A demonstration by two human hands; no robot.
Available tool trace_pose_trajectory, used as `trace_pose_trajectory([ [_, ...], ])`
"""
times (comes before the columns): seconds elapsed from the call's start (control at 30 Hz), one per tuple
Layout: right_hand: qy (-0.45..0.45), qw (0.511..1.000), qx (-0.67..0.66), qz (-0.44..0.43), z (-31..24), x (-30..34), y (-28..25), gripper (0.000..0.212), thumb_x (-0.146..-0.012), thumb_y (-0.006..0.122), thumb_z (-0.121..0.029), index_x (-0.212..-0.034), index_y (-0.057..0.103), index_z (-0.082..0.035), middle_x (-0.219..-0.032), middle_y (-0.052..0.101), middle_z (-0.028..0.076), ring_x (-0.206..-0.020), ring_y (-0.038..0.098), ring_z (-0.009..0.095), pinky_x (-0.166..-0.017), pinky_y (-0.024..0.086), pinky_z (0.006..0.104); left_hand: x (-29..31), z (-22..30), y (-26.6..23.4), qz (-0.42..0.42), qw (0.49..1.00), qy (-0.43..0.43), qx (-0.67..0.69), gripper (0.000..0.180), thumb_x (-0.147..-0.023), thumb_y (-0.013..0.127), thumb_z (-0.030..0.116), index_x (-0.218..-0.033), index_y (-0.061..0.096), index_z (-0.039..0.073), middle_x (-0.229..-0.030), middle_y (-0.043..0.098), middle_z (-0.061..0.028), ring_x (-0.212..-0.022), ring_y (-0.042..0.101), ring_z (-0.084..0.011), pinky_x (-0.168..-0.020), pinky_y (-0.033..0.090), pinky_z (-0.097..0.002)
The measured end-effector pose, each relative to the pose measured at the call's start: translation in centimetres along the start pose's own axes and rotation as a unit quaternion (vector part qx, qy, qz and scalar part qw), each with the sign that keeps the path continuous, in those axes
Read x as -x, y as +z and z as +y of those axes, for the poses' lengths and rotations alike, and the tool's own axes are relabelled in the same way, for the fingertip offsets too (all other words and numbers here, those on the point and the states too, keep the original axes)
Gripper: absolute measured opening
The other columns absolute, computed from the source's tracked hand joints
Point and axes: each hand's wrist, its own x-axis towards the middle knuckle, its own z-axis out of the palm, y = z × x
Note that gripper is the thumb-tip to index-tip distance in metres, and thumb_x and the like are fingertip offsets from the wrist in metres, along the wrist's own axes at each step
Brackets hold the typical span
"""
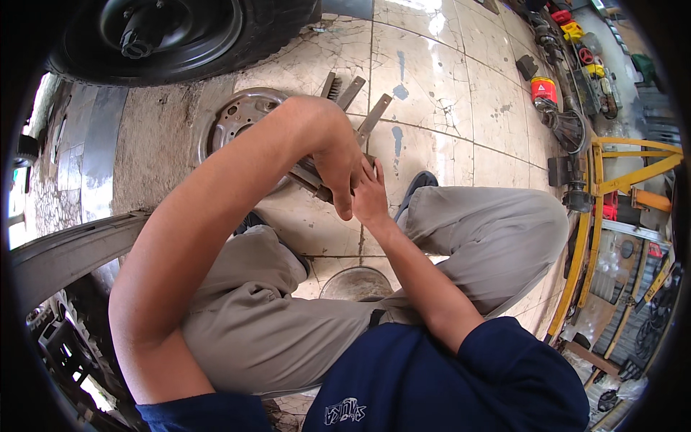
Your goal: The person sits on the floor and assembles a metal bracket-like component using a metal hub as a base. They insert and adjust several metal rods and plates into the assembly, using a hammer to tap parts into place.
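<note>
In front of my knees, both my hands meet over a dark brown metal part [308,180] with a long straight edge. My left hand [335,162] bends down over it, its fingers curled and largely hidden, the thumb pointing toward me. Fingers of my right hand [370,193] press together against the part's right end, touching my left hand. Behind them, a round rusty metal plate with holes [229,119] lies on the floor, partly covered by my left forearm. Past my knuckles, a wire brush [332,87] and two flat metal bars [374,115] stick out.
A large black tyre [266,43] on its wheel stands at the far left. Below me is a round stool or lid [356,283]. Along the right are a yellow metal frame [586,230], a red can [544,90] and assorted tools and parts. A grey metal beam [79,248] crosses the left.
</note>
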Motion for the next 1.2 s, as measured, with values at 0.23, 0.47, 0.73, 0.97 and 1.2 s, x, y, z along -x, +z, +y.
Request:
trace_pose_trajectory([
  [0.23, -0.003, 0.999, 0.046, 0.005, 5.0, -3.2, -1.4, 0.063, -0.079, 0.057, 0.001, -0.140, 0.050, -0.015, -0.150, 0.044, -0.001, -0.141, 0.037, 0.017, -0.118, 0.021, 0.0469, 0.3, -0.2, -0.3, -0.013, 0.998, 0.002, -0.063, 0.079, -0.077, 0.064, 0.071, -0.137, 0.057, 0.021, -0.134, 0.061, -0.0050, -0.120, 0.058, -0.0263, -0.100, 0.046, -0.0410],
  [0.47, 0.031, 0.995, 0.098, 0.007, 10.8, -6.3, -2.5, 0.066, -0.079, 0.053, 0.002, -0.143, 0.046, -0.014, -0.152, 0.042, 0.004, -0.143, 0.034, 0.021, -0.116, 0.022, 0.0487, 0.3, -1.2, 0.4, -0.017, 0.999, -0.025, 0.017, 0.094, -0.070, 0.071, 0.070, -0.146, 0.047, 0.020, -0.139, 0.056, -0.0076, -0.126, 0.054, -0.0285, -0.106, 0.043, -0.0413],
  [0.73, 0.097, 0.988, 0.122, -0.009, 12.7, -9.0, -2.4, 0.056, -0.087, 0.052, -0.003, -0.142, 0.046, -0.013, -0.149, 0.046, 0.005, -0.139, 0.040, 0.022, -0.112, 0.026, 0.0506, 1.8, -1.8, 0.1, 0.029, 0.996, -0.067, 0.047, 0.101, -0.066, 0.081, 0.060, -0.149, 0.041, 0.018, -0.139, 0.057, -0.0111, -0.129, 0.053, -0.0325, -0.108, 0.041, -0.0406],
  [0.97, 0.074, 0.995, 0.052, 0.053, 10.6, -7.9, -1.9, 0.056, -0.090, 0.051, -0.004, -0.145, 0.043, -0.014, -0.149, 0.046, 0.006, -0.140, 0.038, 0.021, -0.114, 0.024, 0.0497, 2.2, -1.5, 0.4, 0.040, 0.995, -0.081, 0.044, 0.102, -0.067, 0.080, 0.063, -0.150, 0.040, 0.018, -0.137, 0.058, -0.0108, -0.127, 0.054, -0.0317, -0.108, 0.041, -0.0405],
  [1.2, 0.052, 0.994, 0.088, 0.028, 8.0, -4.1, -0.5, 0.063, -0.083, 0.056, -0.001, -0.144, 0.045, -0.015, -0.151, 0.042, 0.003, -0.143, 0.033, 0.019, -0.116, 0.022, 0.0484, 2.2, -1.9, -0.3, 0.020, 0.998, -0.061, 0.004, 0.100, -0.068, 0.079, 0.062, -0.149, 0.041, 0.018, -0.140, 0.056, -0.0075, -0.126, 0.056, -0.0290, -0.106, 0.043, -0.0392],
])
